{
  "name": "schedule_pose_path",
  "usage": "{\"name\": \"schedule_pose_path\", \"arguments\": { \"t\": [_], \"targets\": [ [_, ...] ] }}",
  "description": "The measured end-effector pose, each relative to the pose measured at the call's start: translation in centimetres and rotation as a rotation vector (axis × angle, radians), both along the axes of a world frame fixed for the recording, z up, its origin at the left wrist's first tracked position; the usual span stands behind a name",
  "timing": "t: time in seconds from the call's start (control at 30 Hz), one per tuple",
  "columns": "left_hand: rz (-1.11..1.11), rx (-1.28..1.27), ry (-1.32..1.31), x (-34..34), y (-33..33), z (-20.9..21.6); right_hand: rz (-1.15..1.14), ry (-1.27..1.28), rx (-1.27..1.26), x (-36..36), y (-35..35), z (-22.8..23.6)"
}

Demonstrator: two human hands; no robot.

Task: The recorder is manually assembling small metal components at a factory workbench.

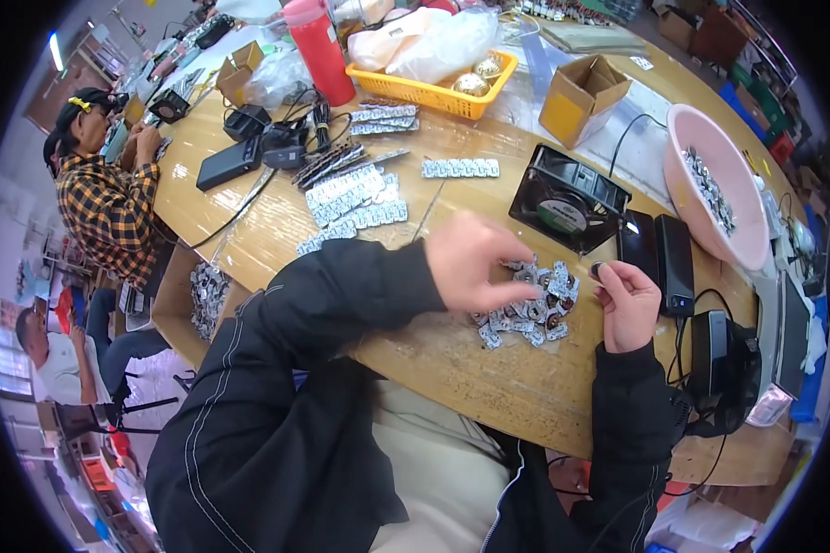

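My left hand [478,265], slightly blurred, reaches over the left side of a pile of small silvery-white parts [532,318], some with dark round pieces. Its thumb and fingers are apart, and I see nothing held between them. Just right of the pile, my right hand [631,309] pinches a small dark round piece [598,269] between thumb and fingertips. Behind the pile stands a black square fan [567,198]. Flat strips of joined white pieces [355,195] lie stacked beyond my left forearm, and a single strip [460,169] lies apart from them.
A pink basin [681,129] with silvery parts stands far right, near black boxes [675,265] and cables. Behind are an open carton [583,100], a yellow basket [420,90] and a red bottle [320,51]. Two other people sit at left, one at the table [231,230].
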State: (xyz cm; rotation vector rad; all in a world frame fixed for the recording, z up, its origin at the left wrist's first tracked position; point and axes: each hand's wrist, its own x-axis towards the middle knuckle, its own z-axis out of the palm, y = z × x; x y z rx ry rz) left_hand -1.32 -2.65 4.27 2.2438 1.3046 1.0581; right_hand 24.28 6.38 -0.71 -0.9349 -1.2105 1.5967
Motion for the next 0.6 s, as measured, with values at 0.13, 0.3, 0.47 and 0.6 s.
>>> {"name": "schedule_pose_path", "arguments": {
  "t": [0.13,0.3,0.47,0.6],
  "targets": [
    [0.154,0.009,-0.094,-2.7,0.9,2.0,0.004,-0.078,0.007,0.0,0.2,0.3],
    [0.495,0.190,0.398,-7.7,4.6,-1.0,-0.008,-0.175,0.074,-1.1,-0.3,0.8],
    [0.489,0.154,0.614,-8.5,6.1,-3.8,-0.006,-0.159,0.075,-1.2,-1.0,0.5],
    [0.453,0.147,0.490,-9.9,6.6,-4.3,0.006,-0.181,0.114,-1.9,-1.2,0.4]
  ]
}}
